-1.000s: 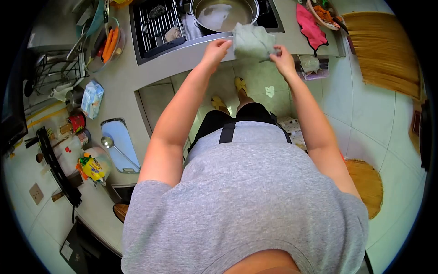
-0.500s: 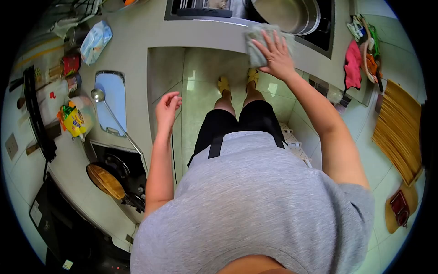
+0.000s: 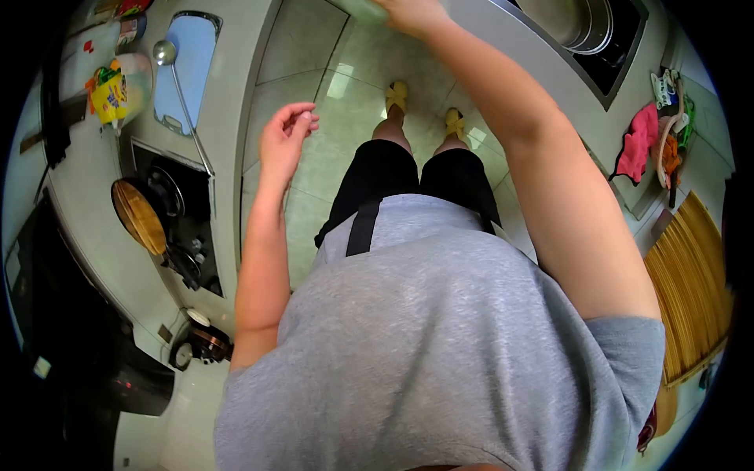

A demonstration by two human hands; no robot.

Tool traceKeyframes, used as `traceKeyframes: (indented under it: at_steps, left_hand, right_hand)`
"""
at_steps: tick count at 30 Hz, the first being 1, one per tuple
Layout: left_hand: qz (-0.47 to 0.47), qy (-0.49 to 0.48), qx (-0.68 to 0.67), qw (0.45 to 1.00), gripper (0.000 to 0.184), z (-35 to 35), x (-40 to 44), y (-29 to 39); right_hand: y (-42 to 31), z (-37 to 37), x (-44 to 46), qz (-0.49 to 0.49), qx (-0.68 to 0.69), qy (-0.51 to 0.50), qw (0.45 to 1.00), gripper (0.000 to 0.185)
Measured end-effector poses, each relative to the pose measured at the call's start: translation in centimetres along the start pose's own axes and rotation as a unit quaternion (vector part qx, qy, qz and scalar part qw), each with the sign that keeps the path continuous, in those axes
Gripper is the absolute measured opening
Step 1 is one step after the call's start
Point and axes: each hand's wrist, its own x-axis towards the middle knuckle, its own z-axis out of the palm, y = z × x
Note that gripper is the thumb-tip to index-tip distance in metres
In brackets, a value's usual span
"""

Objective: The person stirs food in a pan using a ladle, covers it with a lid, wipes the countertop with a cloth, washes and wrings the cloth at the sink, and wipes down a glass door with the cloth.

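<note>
At the top edge of the head view my right hand (image 3: pixel 414 14) is partly cut off, with its fingers out of the picture. Against it lies a pale green cloth (image 3: pixel 357 7), of which only a strip shows. My left hand (image 3: pixel 287 145) hangs in the air over the floor beside the left counter, open and holding nothing, its fingers loosely bent. Nearest to it on that counter are a blue cutting board (image 3: pixel 188 67) and a long-handled ladle (image 3: pixel 165 53) lying across it.
A large metal pot (image 3: pixel 585 23) stands on the cooktop at the upper right. Pink gloves (image 3: pixel 636 145) hang near the right counter. On the left stove (image 3: pixel 177 220) sits a pan with a wooden lid (image 3: pixel 139 214). A yellow packet (image 3: pixel 111 94) stands behind the board.
The view has turned and shifted. My right hand and the cloth have moved left along the front counter, away from the pot. My left hand stays raised and free.
</note>
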Motion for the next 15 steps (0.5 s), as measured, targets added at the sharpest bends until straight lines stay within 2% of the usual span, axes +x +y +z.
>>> traceKeyframes:
  at_steps: [2,4,6,9,11,13,15]
  left_hand:
    - [0.038,0.004,0.008,0.999,0.022,1.3,-0.6,0.2]
    - [0.054,0.022,0.030,0.998,0.021,2.7,-1.4,0.4]
    - [0.048,0.030,0.033,0.998,0.022,4.2,-2.4,0.8]
    - [0.012,0.012,0.029,0.999,0.027,5.9,-3.4,0.9]
    - [0.025,0.008,0.031,0.999,0.027,6.9,-4.2,1.2]
    - [0.042,0.009,0.041,0.998,0.027,7.3,-4.9,1.7]
    - [0.051,0.018,0.044,0.998,0.027,6.8,-5.3,1.2]
  right_hand:
    - [1.7,-2.2,-6.3,0.006,-0.016,0.003,1.000,0.078]
    - [3.5,-5.8,-13.2,0.071,0.015,-0.073,0.995,0.080]
    - [7.4,-3.9,-22.2,0.075,-0.076,0.014,0.994,0.115]
    - [11.7,-5.9,-34.7,0.149,-0.057,0.013,0.987,0.111]
    - [12.6,-7.5,-41.4,0.213,-0.045,-0.009,0.976,0.112]
    - [13.2,-8.3,-46.0,0.258,-0.051,-0.033,0.964,0.112]
    - [13.5,-8.9,-48.2,0.263,-0.059,-0.039,0.962,0.112]
